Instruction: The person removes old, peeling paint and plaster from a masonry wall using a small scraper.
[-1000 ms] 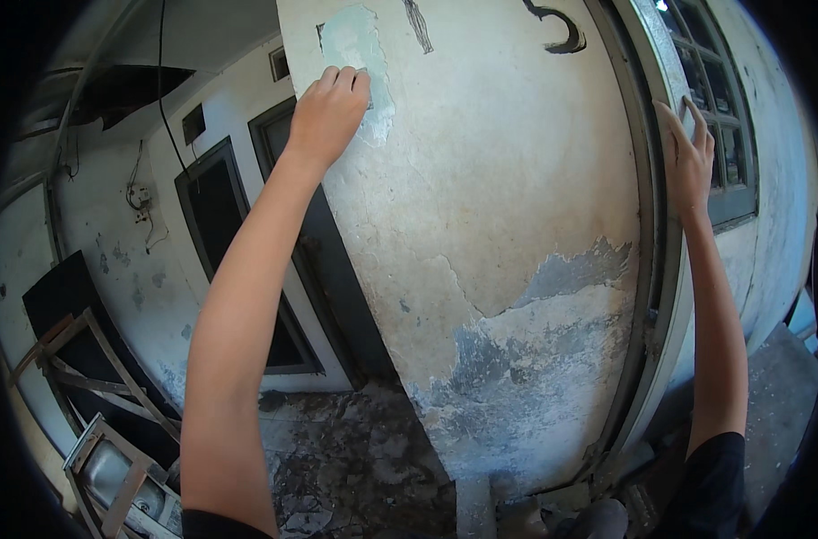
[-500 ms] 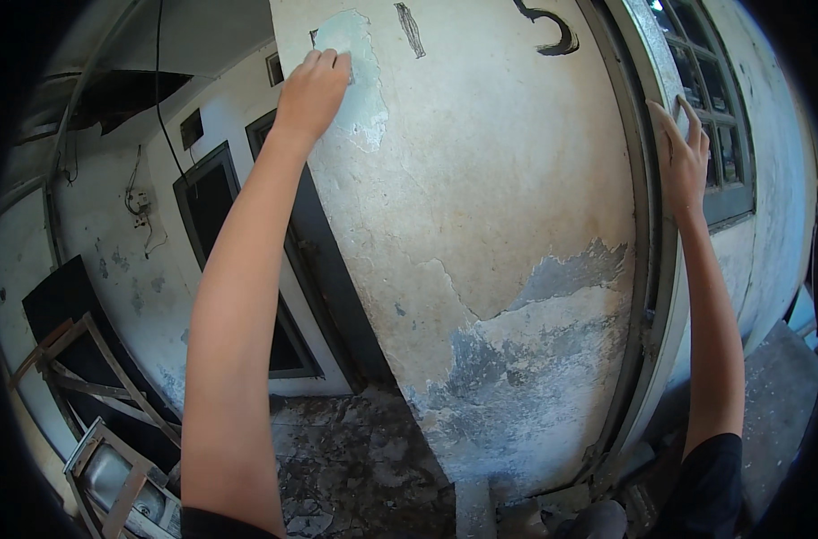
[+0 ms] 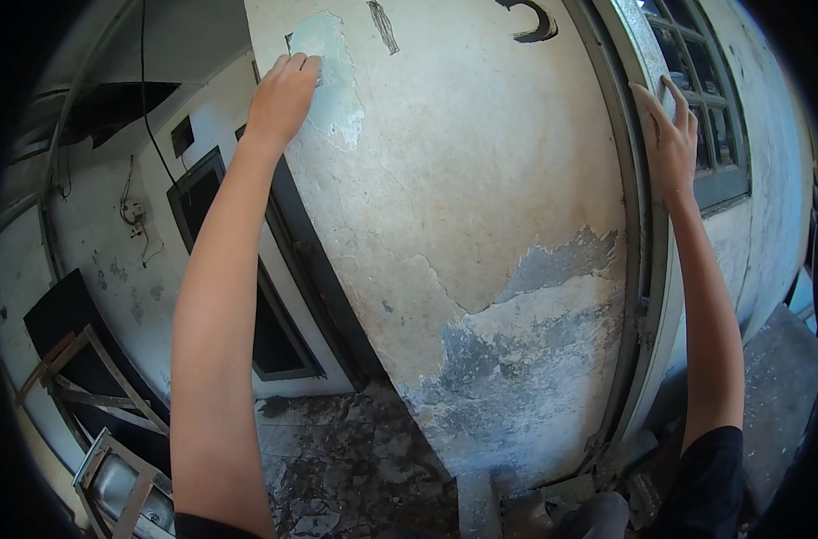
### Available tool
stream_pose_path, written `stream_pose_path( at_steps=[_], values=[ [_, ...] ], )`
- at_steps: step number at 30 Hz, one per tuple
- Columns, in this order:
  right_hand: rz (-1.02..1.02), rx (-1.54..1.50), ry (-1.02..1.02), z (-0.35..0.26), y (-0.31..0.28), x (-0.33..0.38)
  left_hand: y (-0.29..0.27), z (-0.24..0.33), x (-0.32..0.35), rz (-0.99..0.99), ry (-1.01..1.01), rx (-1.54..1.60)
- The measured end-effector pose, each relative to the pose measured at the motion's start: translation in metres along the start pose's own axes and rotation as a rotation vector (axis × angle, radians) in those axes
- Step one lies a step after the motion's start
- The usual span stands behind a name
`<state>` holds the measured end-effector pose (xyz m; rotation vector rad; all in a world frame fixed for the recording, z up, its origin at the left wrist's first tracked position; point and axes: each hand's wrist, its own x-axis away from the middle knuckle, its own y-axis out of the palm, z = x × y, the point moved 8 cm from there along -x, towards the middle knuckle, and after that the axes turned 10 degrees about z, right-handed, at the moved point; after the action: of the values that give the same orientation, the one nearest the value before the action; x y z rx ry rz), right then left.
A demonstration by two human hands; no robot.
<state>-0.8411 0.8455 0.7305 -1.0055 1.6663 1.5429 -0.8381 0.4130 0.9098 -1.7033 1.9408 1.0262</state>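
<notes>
High on the worn off-white wall (image 3: 481, 144), my left hand (image 3: 288, 90) has its fingers curled against a pale green patch (image 3: 337, 72) with flaking edges. A small dark bit shows by the fingertips, but what they hold is too hidden to name. Beside the wall's right side, my right hand (image 3: 671, 148) rests on the grey door frame (image 3: 647, 54), thumb and forefinger spread apart. Both arms are raised.
Peeled paint and bare grey plaster (image 3: 508, 359) cover the lower wall. At right is a paned window (image 3: 701, 90). A metal sink (image 3: 113, 485) and wooden frame (image 3: 104, 395) stand lower left. Debris litters the floor (image 3: 346, 458); a dark cable (image 3: 144, 81) hangs at left.
The view has turned slightly, so the wall, patch and both hands appear a little farther left. My left hand stays on the patch's left part; my right hand stays on the frame.
</notes>
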Motion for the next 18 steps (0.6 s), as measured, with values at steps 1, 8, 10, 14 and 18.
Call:
stream_pose_path(
  at_steps=[1, 8, 10, 14, 18],
  values=[
    [-0.004, -0.002, -0.001, 0.0, -0.001, 0.001, -0.001, 0.0, 0.001, 0.008, -0.007, 0.004],
    [-0.018, -0.002, 0.014, 0.0, 0.0, 0.001, 0.003, 0.001, 0.005, 0.051, 0.014, 0.0],
    [-0.022, 0.009, 0.017, -0.001, -0.001, 0.002, 0.009, 0.003, 0.007, -0.017, -0.025, -0.002],
    [-0.023, 0.032, 0.003, -0.007, -0.007, -0.006, -0.003, -0.007, 0.004, 0.046, -0.019, -0.006],
    [-0.002, 0.019, 0.016, -0.006, -0.007, -0.004, -0.024, -0.022, 0.006, 0.007, -0.184, 0.114]
  ],
)
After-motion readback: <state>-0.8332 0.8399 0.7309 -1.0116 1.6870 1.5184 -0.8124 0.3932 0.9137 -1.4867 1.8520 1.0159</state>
